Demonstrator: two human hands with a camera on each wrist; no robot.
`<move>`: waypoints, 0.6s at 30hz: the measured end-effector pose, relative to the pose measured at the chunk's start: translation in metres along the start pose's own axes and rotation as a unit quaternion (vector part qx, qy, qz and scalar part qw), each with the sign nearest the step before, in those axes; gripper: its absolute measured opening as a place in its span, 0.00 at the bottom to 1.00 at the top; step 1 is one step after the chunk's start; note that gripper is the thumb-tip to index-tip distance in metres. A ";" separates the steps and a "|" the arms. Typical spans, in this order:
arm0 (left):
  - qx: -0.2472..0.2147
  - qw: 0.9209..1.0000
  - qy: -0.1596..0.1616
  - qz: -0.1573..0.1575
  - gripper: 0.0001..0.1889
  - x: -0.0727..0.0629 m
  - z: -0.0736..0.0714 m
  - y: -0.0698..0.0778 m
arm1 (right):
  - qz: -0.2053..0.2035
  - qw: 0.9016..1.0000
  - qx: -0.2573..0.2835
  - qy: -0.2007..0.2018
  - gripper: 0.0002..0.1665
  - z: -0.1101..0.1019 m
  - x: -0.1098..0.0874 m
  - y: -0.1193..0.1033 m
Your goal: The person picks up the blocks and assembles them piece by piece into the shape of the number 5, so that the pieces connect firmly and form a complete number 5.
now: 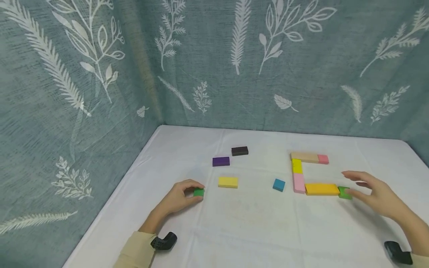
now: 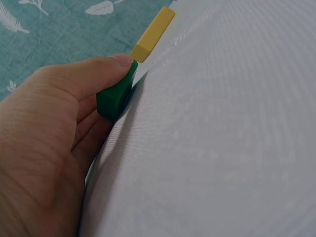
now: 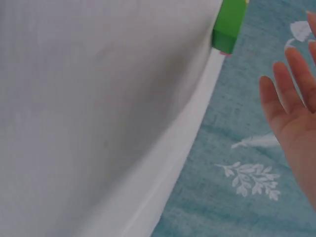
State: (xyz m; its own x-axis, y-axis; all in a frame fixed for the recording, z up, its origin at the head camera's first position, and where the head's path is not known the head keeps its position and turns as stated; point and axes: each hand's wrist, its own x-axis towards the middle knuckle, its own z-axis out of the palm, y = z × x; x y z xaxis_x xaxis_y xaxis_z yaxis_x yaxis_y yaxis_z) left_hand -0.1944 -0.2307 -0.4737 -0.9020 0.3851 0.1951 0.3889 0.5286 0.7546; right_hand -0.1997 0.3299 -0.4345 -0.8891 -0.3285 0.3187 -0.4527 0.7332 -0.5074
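One green block (image 1: pixel 198 192), left of the yellow block (image 1: pixel 228 182), is pinched by the left hand (image 1: pixel 178 195), best kept level; right hand (image 1: pixel 382 195) held spread, nothing gripped, beside the light-green block (image 1: pixel 343 192).

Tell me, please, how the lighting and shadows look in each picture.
Head view: fairly even light, soft shadow under the right hand; left wrist view: dimmer, dark shadow beside the held green block; right wrist view: also dim, broad soft shadow on the white cloth.
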 end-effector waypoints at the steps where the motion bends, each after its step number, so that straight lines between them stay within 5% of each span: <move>1: -0.002 1.000 0.000 0.001 0.16 -0.001 -0.001 0.000 | 0.000 1.000 -0.001 0.014 0.30 0.002 0.000 -0.002; 9: -0.018 1.000 -0.004 0.022 0.15 0.002 -0.003 -0.002 | -0.017 0.996 -0.005 0.083 0.29 0.008 -0.001 -0.035; 18: -0.012 1.000 -0.005 0.023 0.15 -0.002 -0.004 -0.007 | -0.039 0.996 0.026 0.074 0.27 0.024 0.006 -0.068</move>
State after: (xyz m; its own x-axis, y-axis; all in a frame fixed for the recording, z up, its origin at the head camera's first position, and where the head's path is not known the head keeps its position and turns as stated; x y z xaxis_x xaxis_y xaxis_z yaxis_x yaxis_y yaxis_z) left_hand -0.1961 -0.2382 -0.4764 -0.8813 0.4160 0.2241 0.4251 0.4912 0.7603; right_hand -0.1756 0.2634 -0.4172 -0.8333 -0.2893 0.4711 -0.5263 0.6759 -0.5160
